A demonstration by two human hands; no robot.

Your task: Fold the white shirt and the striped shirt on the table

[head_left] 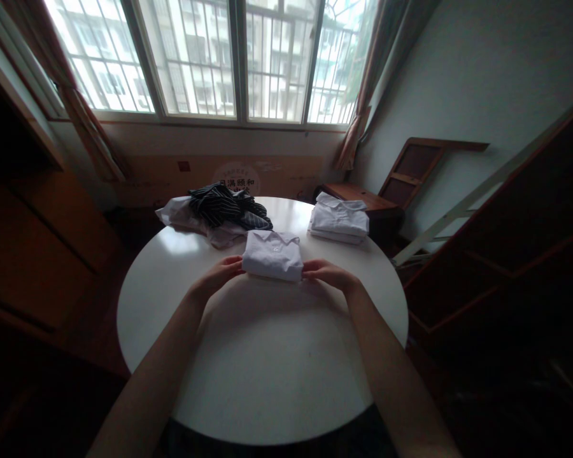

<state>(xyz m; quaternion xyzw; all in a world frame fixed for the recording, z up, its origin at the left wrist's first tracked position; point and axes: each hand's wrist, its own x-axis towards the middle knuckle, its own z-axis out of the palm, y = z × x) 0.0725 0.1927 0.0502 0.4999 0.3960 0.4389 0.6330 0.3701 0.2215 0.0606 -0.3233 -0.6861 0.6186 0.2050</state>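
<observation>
A folded white shirt point(272, 256), collar facing away from me and small buttons showing, lies in the middle of the round white table point(277, 369). My left hand point(223, 273) grips its left edge, and my right hand point(327, 273) grips the right edge, with fingertips partly hidden at the cloth. Behind and to the right sits a neat stack of folded white shirts point(339, 219). To the left behind it is a loose heap of clothes, with a dark striped garment point(224, 207) on top of a crumpled pale garment point(176, 213).
Beyond the table stand a cardboard box point(157, 178) with printed characters and a barred window point(195, 63). A wooden piece of furniture point(363, 197) is at the back right, near a leaning ladder-like frame point(449, 219). Wooden cabinets point(33, 254) line the left.
</observation>
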